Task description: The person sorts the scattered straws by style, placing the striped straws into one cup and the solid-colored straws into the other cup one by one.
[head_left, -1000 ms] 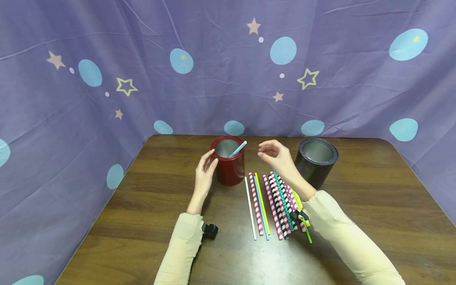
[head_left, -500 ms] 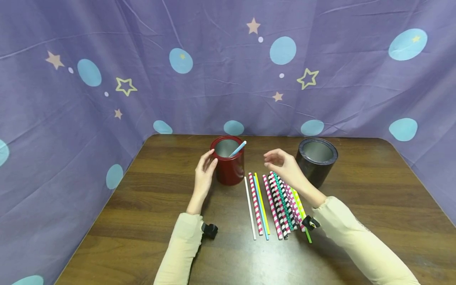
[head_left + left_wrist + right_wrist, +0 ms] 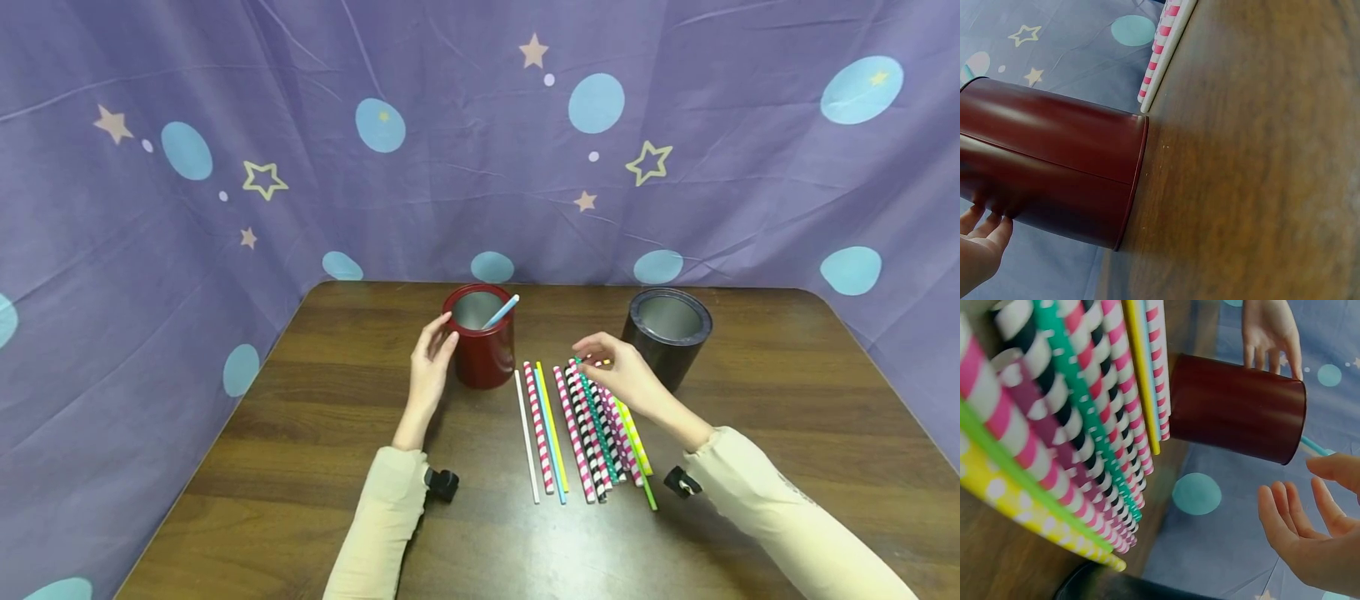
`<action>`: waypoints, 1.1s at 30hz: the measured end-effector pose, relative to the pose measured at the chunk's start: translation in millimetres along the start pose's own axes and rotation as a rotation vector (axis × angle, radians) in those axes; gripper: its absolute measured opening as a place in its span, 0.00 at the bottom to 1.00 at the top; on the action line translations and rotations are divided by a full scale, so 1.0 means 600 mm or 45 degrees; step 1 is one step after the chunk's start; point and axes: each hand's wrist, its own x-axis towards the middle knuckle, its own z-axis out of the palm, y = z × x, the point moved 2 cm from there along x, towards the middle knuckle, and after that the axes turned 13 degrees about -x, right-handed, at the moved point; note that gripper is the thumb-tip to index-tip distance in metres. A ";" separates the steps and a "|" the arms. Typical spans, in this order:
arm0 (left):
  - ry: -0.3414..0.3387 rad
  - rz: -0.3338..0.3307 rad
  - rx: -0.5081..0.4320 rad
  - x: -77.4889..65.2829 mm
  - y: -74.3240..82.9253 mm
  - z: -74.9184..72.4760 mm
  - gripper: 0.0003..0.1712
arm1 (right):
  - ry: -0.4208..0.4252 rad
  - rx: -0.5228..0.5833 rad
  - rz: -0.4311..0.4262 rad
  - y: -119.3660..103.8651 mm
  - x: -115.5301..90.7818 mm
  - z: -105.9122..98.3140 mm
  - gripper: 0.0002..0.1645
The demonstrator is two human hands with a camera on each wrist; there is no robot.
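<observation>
My left hand (image 3: 427, 375) touches the left side of a red metal can (image 3: 486, 360) near its rim; the left wrist view shows its fingertips against the can's wall (image 3: 1047, 156). From the can's mouth leans one light blue straw (image 3: 501, 313). My right hand (image 3: 628, 379) hovers above the far ends of a row of patterned paper straws (image 3: 588, 442), holding nothing. Its fingers (image 3: 1282, 506) are loosely bent, with thumb and fingertips apart in the right wrist view. The hand covers the upper ends of some straws.
A black can (image 3: 660, 354) stands at the back right, close behind my right hand. Left of the main row lie a white straw (image 3: 527, 442), a red-striped straw (image 3: 543, 442), a blue and a yellow straw (image 3: 552, 425). A purple patterned curtain (image 3: 480, 150) hangs behind the wooden table (image 3: 300, 467).
My right hand has moved away from the red can, rightward and toward me, to above the straws. My left hand stays at the red can.
</observation>
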 end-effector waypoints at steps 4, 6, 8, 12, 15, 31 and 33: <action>-0.005 0.001 -0.021 0.001 0.000 0.000 0.22 | -0.042 -0.022 0.018 0.013 -0.009 0.000 0.16; -0.003 -0.001 -0.012 0.001 0.000 0.000 0.21 | -0.059 -0.027 0.030 0.019 -0.013 0.000 0.16; -0.001 0.002 0.000 0.002 -0.001 0.000 0.21 | -0.069 -0.030 0.028 0.025 -0.017 -0.001 0.16; -0.005 0.022 0.027 0.002 -0.001 0.000 0.21 | -0.089 -0.026 0.033 0.035 -0.027 -0.002 0.15; -0.010 0.038 0.030 0.001 -0.001 0.000 0.21 | -0.103 -0.031 0.038 0.044 -0.035 -0.003 0.15; -0.001 -0.014 0.021 -0.006 0.028 0.014 0.21 | -0.131 -0.188 0.091 0.094 -0.063 0.004 0.14; 0.004 -0.018 0.040 -0.008 0.035 0.019 0.21 | -0.139 -0.198 0.094 0.099 -0.066 0.006 0.14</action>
